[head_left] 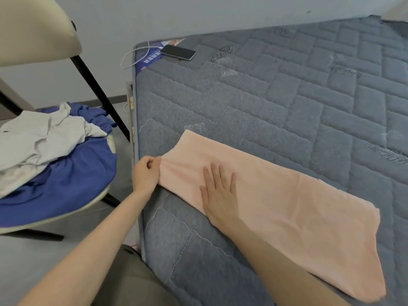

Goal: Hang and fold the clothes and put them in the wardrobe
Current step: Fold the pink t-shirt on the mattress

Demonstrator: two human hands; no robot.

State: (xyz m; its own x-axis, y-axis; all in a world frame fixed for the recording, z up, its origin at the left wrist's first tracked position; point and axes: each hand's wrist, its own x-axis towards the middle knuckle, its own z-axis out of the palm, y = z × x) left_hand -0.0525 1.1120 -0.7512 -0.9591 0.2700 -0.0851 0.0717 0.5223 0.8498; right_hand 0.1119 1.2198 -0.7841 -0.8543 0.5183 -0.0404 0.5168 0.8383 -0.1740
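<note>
Head view: peach cloth [287,206] is laid out as a long strip on the grey bed mattress [287,96], one end at the left edge. That end is pinched by the left hand [146,174], grip clamped on the fabric. Right hand [218,193] is pressed flat on the cloth, fingers straight, grip apart. Blue garment [61,180] and pale grey garment [33,138] are heaped on the chair [39,29] beside the bed; phone [178,52] is seen at the far corner
</note>
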